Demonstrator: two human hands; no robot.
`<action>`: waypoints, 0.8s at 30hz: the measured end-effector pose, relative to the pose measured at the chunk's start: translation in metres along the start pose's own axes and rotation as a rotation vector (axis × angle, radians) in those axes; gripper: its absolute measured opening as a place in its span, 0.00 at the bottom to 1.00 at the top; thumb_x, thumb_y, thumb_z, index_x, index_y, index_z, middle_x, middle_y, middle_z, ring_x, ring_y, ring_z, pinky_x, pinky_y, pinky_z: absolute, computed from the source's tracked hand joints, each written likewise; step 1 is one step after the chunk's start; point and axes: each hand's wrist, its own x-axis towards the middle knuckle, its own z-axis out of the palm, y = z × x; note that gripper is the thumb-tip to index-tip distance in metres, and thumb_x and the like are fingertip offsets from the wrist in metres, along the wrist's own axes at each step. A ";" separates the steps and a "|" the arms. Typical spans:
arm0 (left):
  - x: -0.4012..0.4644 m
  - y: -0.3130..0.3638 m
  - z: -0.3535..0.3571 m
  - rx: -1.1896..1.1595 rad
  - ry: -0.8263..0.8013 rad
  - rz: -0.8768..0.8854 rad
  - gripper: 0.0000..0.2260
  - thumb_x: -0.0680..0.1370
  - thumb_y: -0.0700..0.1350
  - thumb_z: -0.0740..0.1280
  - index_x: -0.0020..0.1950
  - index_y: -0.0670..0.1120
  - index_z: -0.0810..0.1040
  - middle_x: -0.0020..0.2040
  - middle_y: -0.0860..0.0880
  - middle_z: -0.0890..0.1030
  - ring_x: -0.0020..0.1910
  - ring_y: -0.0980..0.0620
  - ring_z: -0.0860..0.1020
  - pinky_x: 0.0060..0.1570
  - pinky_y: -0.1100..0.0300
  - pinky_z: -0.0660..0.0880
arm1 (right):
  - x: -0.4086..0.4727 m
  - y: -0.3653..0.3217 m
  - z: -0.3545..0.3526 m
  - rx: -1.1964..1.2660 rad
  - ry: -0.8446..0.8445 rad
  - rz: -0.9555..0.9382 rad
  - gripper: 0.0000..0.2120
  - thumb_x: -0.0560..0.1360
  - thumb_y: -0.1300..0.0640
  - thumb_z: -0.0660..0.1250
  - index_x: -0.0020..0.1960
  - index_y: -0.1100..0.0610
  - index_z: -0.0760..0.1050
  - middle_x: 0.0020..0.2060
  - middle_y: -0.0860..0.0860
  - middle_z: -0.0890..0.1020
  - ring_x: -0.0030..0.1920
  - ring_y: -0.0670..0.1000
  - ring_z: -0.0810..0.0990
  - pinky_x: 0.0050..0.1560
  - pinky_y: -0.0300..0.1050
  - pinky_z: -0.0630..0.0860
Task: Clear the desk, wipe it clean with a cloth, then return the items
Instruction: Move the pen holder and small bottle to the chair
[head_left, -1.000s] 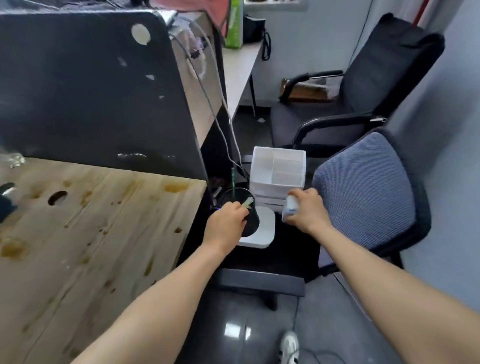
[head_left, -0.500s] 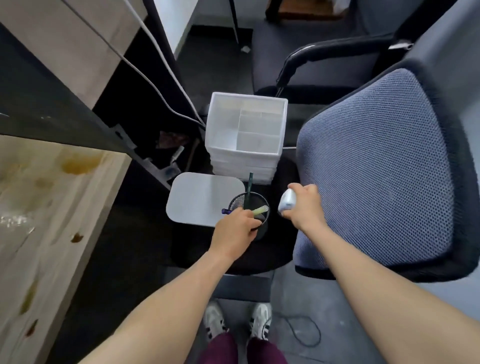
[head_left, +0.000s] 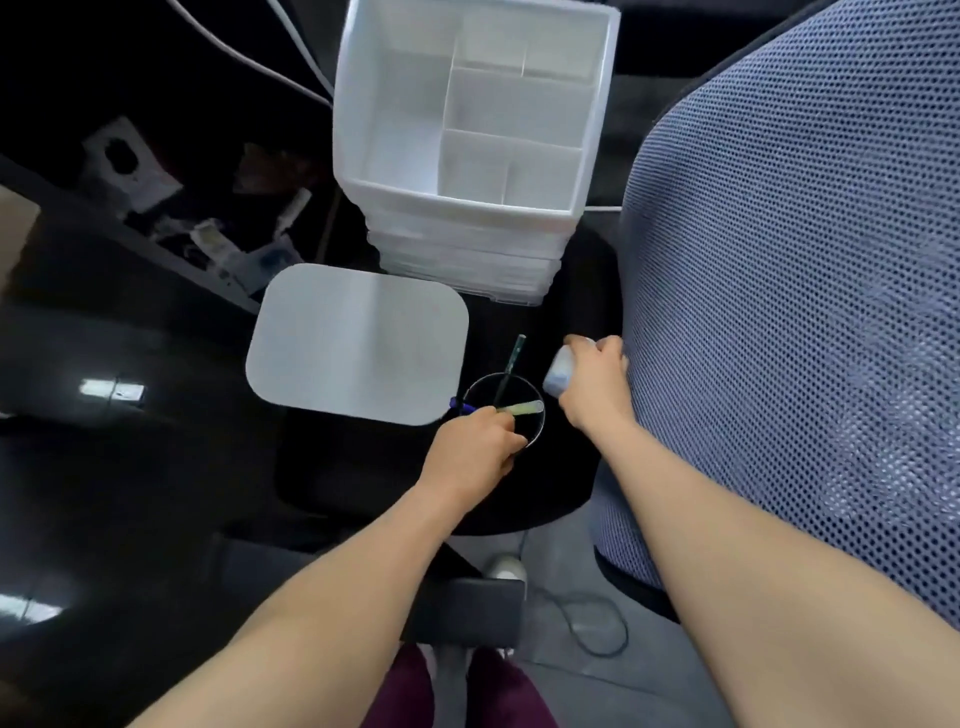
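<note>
Both hands have kept their hold while the view has dropped closer over the black chair seat (head_left: 363, 483). Left hand (head_left: 475, 449) grips the rim of the black mesh pen holder (head_left: 524, 431), fingers curled over a pale green pen (head_left: 522, 409); the holder stands on the seat just beside a flat white device (head_left: 353, 343). Right hand (head_left: 592, 384) is wrapped round a small white bottle (head_left: 558, 371). Behind them sits a white compartmented organizer (head_left: 467, 130), with a blue mesh chair (head_left: 805, 312) alongside.

A black chair seat (head_left: 363, 478) is seen carrying a white organizer (head_left: 467, 228), a white pad (head_left: 353, 343) and a pen cup (head_left: 524, 436) at the fingers (head_left: 498, 421).
</note>
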 end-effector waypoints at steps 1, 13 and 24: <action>0.002 -0.002 0.005 0.010 -0.008 0.009 0.11 0.56 0.38 0.78 0.27 0.49 0.79 0.27 0.54 0.73 0.28 0.53 0.73 0.20 0.65 0.64 | 0.005 0.001 0.004 -0.021 -0.005 -0.014 0.31 0.72 0.69 0.66 0.72 0.54 0.63 0.66 0.58 0.60 0.64 0.58 0.63 0.61 0.49 0.69; 0.002 -0.019 0.032 0.037 0.112 0.032 0.07 0.66 0.50 0.76 0.36 0.50 0.81 0.32 0.54 0.76 0.34 0.53 0.76 0.24 0.63 0.67 | 0.031 0.010 0.037 -0.191 -0.036 -0.180 0.31 0.72 0.73 0.62 0.72 0.54 0.63 0.68 0.56 0.59 0.63 0.58 0.65 0.51 0.45 0.71; 0.000 -0.013 0.030 -0.061 0.124 -0.015 0.05 0.75 0.44 0.68 0.45 0.45 0.83 0.40 0.49 0.80 0.41 0.48 0.78 0.31 0.55 0.74 | 0.035 0.014 0.034 -0.186 -0.012 -0.148 0.28 0.77 0.68 0.59 0.74 0.53 0.60 0.69 0.58 0.58 0.67 0.58 0.62 0.58 0.50 0.70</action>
